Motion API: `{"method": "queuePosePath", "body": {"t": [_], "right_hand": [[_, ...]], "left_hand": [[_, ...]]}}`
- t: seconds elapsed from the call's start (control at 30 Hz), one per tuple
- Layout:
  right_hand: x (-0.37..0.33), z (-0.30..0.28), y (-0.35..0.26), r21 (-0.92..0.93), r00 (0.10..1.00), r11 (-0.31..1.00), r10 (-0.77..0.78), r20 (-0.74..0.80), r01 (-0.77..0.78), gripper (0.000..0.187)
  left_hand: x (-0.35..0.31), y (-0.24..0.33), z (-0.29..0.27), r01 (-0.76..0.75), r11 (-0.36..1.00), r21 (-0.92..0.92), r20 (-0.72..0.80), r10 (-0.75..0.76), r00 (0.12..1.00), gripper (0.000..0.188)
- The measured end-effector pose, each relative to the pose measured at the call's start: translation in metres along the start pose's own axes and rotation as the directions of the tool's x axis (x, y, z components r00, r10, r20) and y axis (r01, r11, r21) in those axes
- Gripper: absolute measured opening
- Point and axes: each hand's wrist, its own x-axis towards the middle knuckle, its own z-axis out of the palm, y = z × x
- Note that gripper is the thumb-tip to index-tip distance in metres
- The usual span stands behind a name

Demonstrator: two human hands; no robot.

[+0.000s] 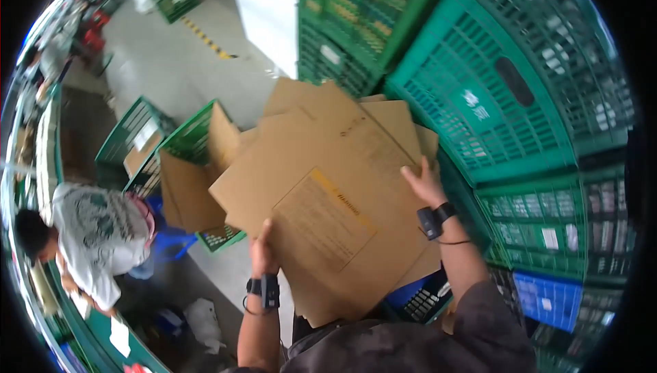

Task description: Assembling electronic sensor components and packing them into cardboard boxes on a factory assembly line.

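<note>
A fanned pile of flat brown cardboard sheets [280, 161] spreads in front of my body. The uppermost one carries a printed panel [324, 219] with a yellow band. My left hand [264, 252] is closed on the near left edge, thumb on top and fingers hidden beneath. At the right edge, my right hand [426, 185] grips the sheets too, its thumb lying over the cardboard. Each wrist wears a black band with a small dark device. What supports the pile from below cannot be seen.
Tall stacks of green plastic crates [479, 79] rise close on the right, with a blue crate [547, 300] low among them. Green crates [179, 137] with upright cardboard [185, 191] stand on the left. Further left, a person [102, 236] works beside a long bench [126, 339].
</note>
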Motion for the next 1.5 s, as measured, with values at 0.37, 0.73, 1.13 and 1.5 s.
{"method": "queuePosePath", "body": {"t": [0.37,0.73,1.13,1.5], "right_hand": [[0.051,-0.021,-0.043,0.063,0.947,0.951,-0.292,-0.132,0.302,0.076],[0.102,-0.03,-0.037,-0.29,0.977,0.934,-0.184,0.109,0.208,0.067],[0.027,-0.062,0.042,0.458,0.75,0.786,0.01,0.662,-0.415,0.062],[0.001,-0.076,0.051,0.684,0.744,0.729,-0.444,0.5,-0.025,0.074]], "left_hand": [[-0.062,-0.018,0.004,0.06,0.997,0.056,0.045,-0.062,0.997,0.054],[-0.073,-0.04,0.024,0.213,0.977,0.032,0.069,-0.214,0.974,0.063],[-0.054,-0.022,0.037,-0.112,0.982,0.153,0.074,0.101,0.992,0.044],[-0.013,0.001,-0.006,0.359,0.932,0.057,0.283,-0.36,0.889,0.052]]}}
